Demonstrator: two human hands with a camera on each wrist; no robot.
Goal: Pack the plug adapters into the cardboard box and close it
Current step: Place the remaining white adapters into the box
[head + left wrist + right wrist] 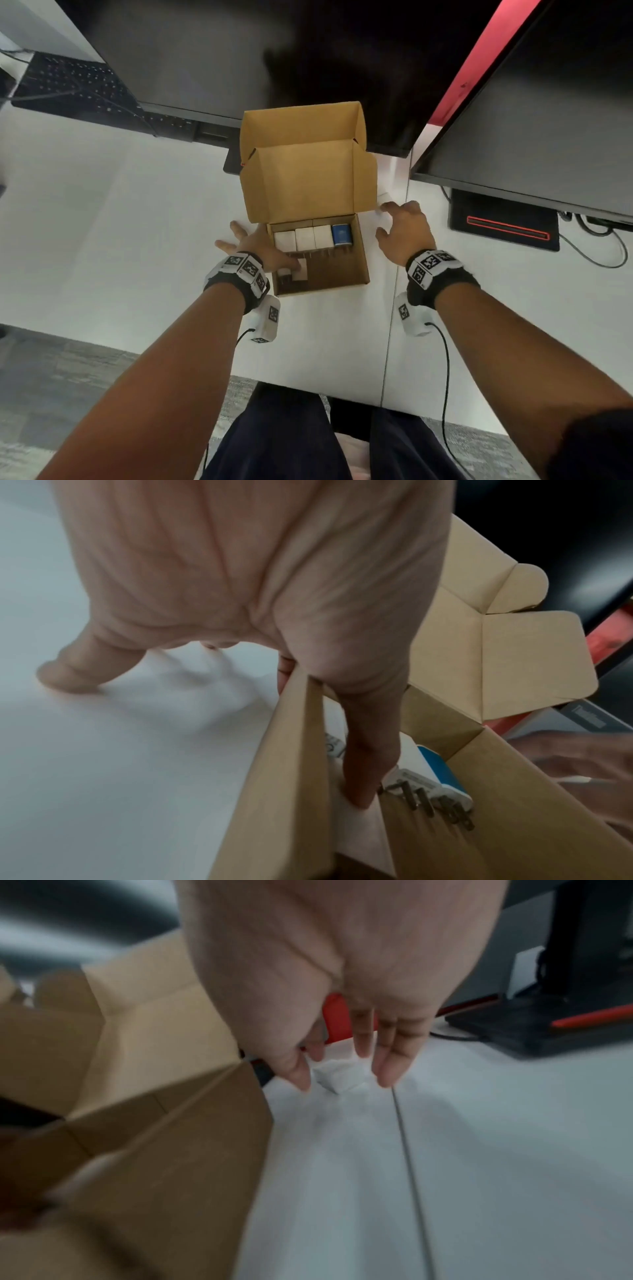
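The cardboard box [363,253] stands open on the white table, its lid [305,181] upright at the back. Along its far side sit three white plug adapters [305,238] and a blue one [340,234], prongs toward me [421,802]. Another white adapter [299,274] lies at the near left. My left hand [265,246] straddles the box's left wall [291,750], thumb inside touching that adapter, fingers spread on the table. My right hand [388,221] hovers with straight fingers over a loose white adapter [384,198] [337,1080] to the right of the box.
Two dark monitors hang over the back of the table [137,222]. A black keyboard [78,85] lies far left. A black stand base [503,222] with a red stripe and cables sits right of my right hand. A seam [394,308] runs down the tabletop.
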